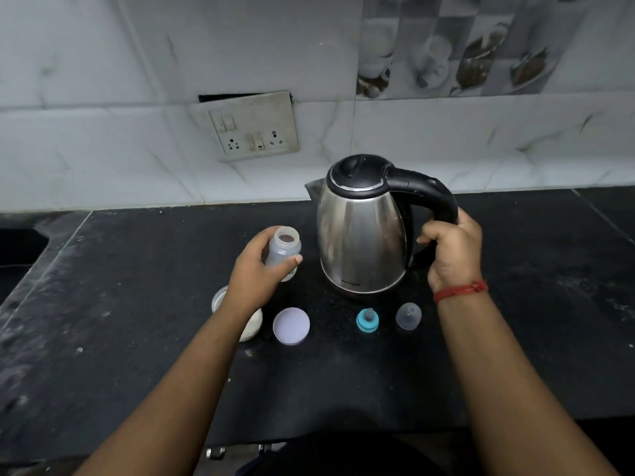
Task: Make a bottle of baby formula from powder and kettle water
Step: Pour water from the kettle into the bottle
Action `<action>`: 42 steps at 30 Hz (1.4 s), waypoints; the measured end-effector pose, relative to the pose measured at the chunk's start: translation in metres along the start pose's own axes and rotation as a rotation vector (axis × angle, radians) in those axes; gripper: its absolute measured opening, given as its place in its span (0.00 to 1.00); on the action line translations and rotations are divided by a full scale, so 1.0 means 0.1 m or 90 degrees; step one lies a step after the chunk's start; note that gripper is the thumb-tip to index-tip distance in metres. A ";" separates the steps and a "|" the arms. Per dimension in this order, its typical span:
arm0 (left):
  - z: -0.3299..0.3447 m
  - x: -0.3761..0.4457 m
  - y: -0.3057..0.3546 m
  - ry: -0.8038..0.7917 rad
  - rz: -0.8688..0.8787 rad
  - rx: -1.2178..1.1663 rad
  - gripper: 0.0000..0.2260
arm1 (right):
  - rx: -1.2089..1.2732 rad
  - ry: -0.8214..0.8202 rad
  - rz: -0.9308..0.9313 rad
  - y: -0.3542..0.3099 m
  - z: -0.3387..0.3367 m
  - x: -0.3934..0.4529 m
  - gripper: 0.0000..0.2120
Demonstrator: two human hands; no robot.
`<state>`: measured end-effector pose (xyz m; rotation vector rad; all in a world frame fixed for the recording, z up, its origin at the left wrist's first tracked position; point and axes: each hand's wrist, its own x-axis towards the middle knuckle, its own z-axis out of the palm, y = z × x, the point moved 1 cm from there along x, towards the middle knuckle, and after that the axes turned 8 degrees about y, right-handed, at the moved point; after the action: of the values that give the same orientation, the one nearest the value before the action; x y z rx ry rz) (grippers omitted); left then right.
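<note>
Now your right hand (pixel 450 249) grips the kettle (pixel 360 231) handle, kettle upright mid-countertop (pixel 103 304) toward the back edge. Your left hand (pixel 254 273) holds the open bottle (pixel 283 250) just left of it, mouth up, below the left-pointing spout.

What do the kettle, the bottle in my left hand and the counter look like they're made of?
Kettle: its body looks like polished stainless steel, since it mirrors the surroundings; the lid and handle look like matt black plastic.
Bottle: probably translucent, cloudy plastic, as its contents show dimly through the wall.
Counter: seemingly dark stone, perhaps granite, with a speckled, dusty surface.
</note>
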<state>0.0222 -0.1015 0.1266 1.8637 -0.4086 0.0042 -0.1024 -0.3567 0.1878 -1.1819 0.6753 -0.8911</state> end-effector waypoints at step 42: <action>-0.30 -0.23 -0.07 0.024 0.121 0.200 0.25 | -0.366 -0.044 -0.150 -0.38 0.10 -0.56 0.11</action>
<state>0.0087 -0.0656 0.1254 2.1222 -0.5841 0.2441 -0.1309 -0.3077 0.2268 -1.8267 0.7730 -0.8710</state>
